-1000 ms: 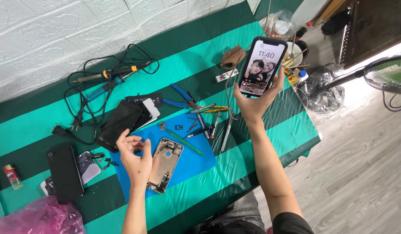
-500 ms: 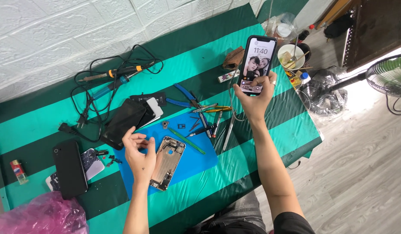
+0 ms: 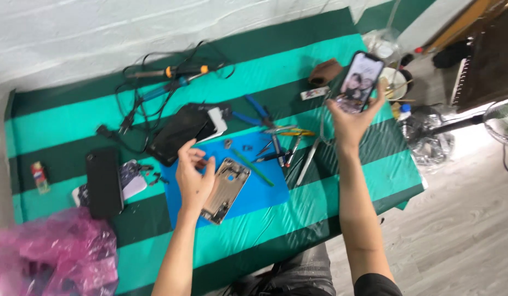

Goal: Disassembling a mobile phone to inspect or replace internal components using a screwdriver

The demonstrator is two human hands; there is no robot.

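My right hand [image 3: 350, 118] holds a lit smartphone [image 3: 362, 77] up above the right side of the table, its screen facing me. My left hand [image 3: 192, 172] hovers over the blue work mat [image 3: 265, 189] with fingers pinched together near the upper left corner of the mat; whether a small part is between them I cannot tell. Just right of that hand lies an opened silver phone housing [image 3: 226, 191], face up on the mat. A green stick tool [image 3: 253, 167] lies across the mat beside the housing.
Pliers, tweezers and screwdrivers [image 3: 281, 145] are scattered right of the mat. A black phone screen [image 3: 180, 134] and a soldering iron with cables [image 3: 166, 74] lie behind it. A black phone [image 3: 103, 183] and a pink plastic bag [image 3: 51, 255] sit left. A fan [image 3: 503, 123] stands at right.
The view has shifted so the table sits further right. My right hand has lowered and tilted the lit phone. My left hand stays over the mat beside the housing.
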